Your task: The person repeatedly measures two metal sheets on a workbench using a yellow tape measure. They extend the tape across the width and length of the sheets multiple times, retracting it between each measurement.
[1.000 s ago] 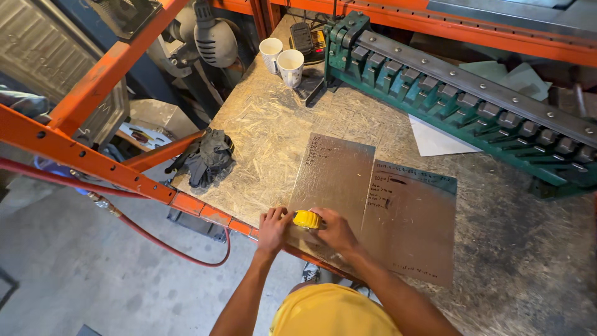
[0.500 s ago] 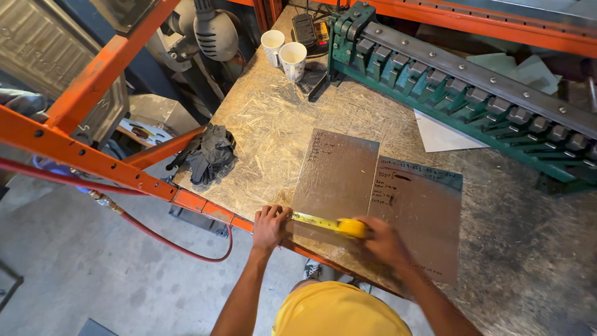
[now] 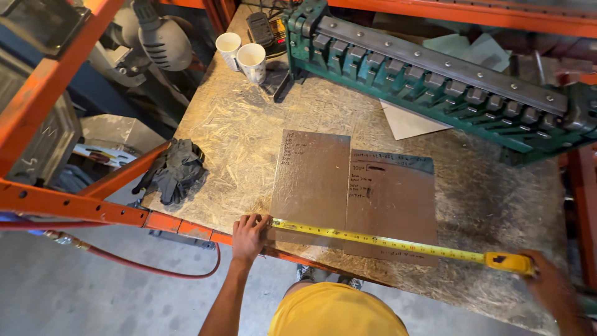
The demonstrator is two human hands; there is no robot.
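Since half a second ago, right hand (image 3: pixel 550 283) has drawn the tape case (image 3: pixel 509 262) far right, past the sheets' edge; it stays closed on the case. Tape (image 3: pixel 373 239) now spans both metal sheets (image 3: pixel 354 186) near the counter's (image 3: pixel 236 124) front edge. Left hand (image 3: pixel 250 235) remains at the left sheet's corner, fingers pressing the tape end down. Gloves (image 3: pixel 176 171), cups (image 3: pixel 244 55) unmoved.
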